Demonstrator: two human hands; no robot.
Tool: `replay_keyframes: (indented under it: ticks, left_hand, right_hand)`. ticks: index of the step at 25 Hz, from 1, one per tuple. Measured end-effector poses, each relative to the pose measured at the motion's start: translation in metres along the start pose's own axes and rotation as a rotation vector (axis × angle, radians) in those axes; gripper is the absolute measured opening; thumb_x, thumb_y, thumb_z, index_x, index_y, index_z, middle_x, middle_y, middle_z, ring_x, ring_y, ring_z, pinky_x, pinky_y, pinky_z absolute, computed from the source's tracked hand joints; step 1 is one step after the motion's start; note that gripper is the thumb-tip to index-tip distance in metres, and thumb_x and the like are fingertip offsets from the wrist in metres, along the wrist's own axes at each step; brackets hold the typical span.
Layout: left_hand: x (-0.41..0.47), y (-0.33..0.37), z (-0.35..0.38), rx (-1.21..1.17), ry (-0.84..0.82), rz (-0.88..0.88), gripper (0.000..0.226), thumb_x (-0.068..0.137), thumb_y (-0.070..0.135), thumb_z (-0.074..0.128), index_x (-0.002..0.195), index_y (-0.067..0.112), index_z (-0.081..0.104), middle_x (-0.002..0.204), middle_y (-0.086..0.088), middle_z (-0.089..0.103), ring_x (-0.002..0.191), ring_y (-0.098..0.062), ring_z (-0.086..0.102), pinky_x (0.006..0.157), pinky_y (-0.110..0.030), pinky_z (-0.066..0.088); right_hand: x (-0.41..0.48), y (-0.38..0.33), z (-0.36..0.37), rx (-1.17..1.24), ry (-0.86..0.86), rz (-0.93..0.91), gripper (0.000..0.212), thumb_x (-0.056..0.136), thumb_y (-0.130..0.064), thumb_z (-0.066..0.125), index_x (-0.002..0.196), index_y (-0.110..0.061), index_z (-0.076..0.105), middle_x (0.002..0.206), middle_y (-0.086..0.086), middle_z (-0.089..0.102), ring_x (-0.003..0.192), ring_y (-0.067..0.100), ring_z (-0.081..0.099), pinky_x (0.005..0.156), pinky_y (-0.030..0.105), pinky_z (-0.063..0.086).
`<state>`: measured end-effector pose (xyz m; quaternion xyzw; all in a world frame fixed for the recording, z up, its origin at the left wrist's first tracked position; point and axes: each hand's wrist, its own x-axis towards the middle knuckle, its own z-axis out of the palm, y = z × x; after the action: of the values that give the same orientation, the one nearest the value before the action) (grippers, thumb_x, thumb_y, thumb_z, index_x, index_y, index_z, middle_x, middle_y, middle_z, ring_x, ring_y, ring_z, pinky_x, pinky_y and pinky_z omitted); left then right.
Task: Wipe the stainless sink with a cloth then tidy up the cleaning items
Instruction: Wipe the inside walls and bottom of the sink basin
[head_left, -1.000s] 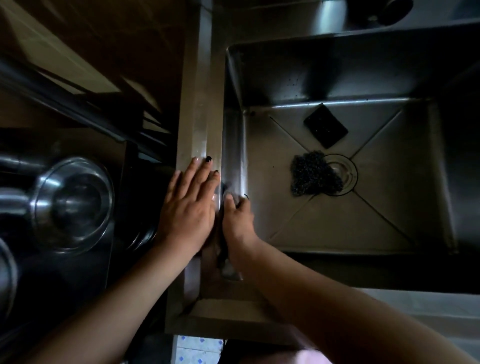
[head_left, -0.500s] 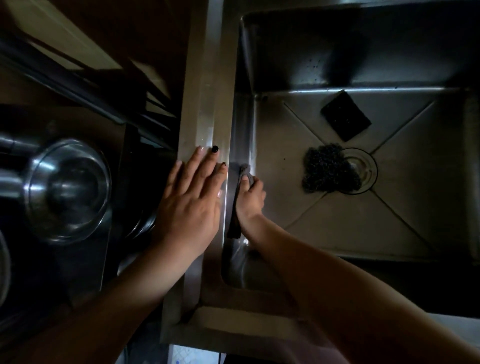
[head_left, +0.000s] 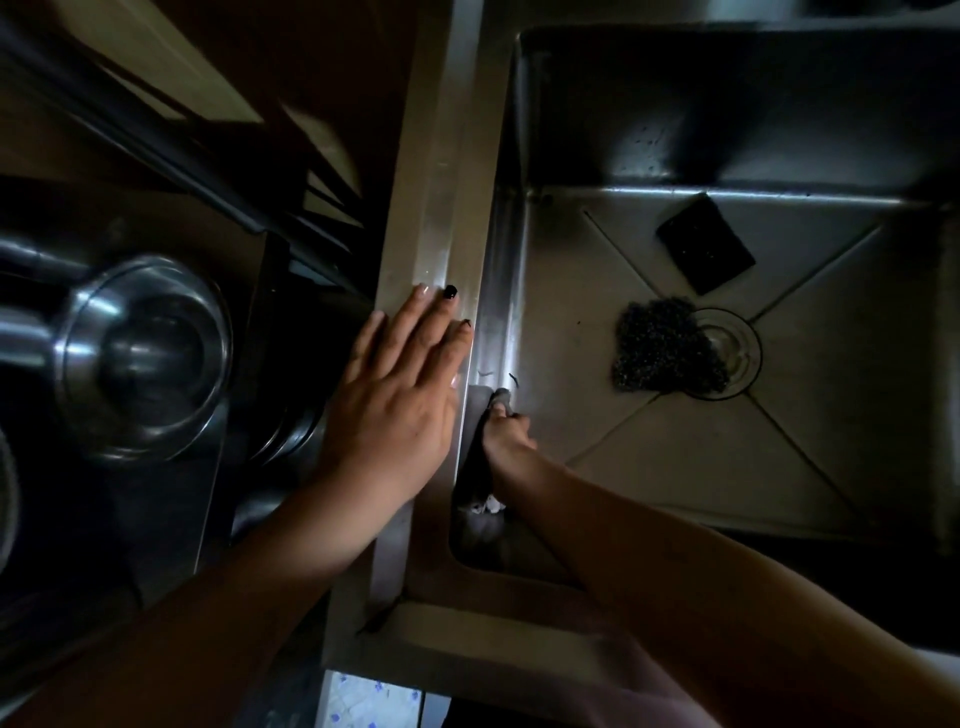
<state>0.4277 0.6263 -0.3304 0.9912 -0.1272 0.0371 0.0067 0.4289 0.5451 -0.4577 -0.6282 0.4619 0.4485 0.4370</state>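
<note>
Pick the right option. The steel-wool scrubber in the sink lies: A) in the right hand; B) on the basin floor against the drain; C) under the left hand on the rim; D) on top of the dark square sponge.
B: the scrubber lies on the sink floor, overlapping the drain at its left edge, apart from the sponge; the right hand grips only the cloth.

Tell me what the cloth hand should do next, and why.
Probably slide the cloth along the sink's left wall toward the far corner. The right hand holds it pressed against that wall near the front end, the left hand rests flat on the rim as a brace, and nothing blocks the wall ahead.
</note>
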Motion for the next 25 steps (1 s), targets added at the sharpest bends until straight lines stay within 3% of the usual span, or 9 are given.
replay_keyframes:
  ticks: [4,9,14,20,25]
  left_hand:
    - [0.0,0.001,-0.002,0.008,-0.015,0.001,0.042,0.086,0.016,0.038,0.124,0.01,0.054,0.139,-0.008,0.046,0.134,-0.029,0.035,0.11,-0.046,0.022]
    - [-0.001,0.001,-0.002,0.005,-0.029,-0.003,0.044,0.086,0.018,0.036,0.126,0.009,0.053,0.142,-0.008,0.044,0.135,-0.029,0.032,0.11,-0.047,0.022]
    - [-0.001,0.001,-0.001,0.008,-0.01,0.003,0.042,0.087,0.017,0.037,0.126,0.01,0.053,0.141,-0.008,0.045,0.135,-0.028,0.033,0.11,-0.047,0.022]
    - [-0.001,0.0,0.002,0.01,0.008,0.006,0.043,0.087,0.016,0.038,0.126,0.01,0.053,0.14,-0.007,0.046,0.134,-0.027,0.034,0.11,-0.045,0.022]
    - [-0.001,0.0,0.001,0.0,-0.001,0.001,0.041,0.086,0.015,0.04,0.125,0.011,0.054,0.14,-0.007,0.046,0.135,-0.027,0.034,0.111,-0.045,0.021]
  right_hand:
    - [-0.033,-0.002,-0.011,0.005,-0.045,-0.041,0.056,0.097,-0.047,0.027,0.137,-0.009,0.032,0.143,0.02,0.032,0.13,0.036,0.034,0.111,0.042,0.023]
    - [-0.076,-0.01,-0.022,0.202,-0.053,-0.375,0.047,0.096,-0.042,0.033,0.134,-0.014,0.035,0.137,0.017,0.035,0.126,0.035,0.037,0.108,0.046,0.03]
    - [-0.07,-0.025,-0.021,0.263,0.014,-0.506,0.043,0.097,-0.038,0.031,0.132,-0.013,0.035,0.134,0.016,0.035,0.125,0.032,0.036,0.109,0.043,0.026]
    - [-0.033,-0.024,-0.014,0.086,0.061,-0.423,0.045,0.099,-0.036,0.03,0.134,-0.008,0.033,0.138,0.022,0.033,0.127,0.039,0.033,0.106,0.039,0.025]
    - [-0.034,-0.004,-0.029,-0.013,-0.049,-0.299,0.05,0.098,-0.041,0.03,0.131,-0.005,0.035,0.137,0.022,0.04,0.125,0.036,0.04,0.105,0.038,0.032]
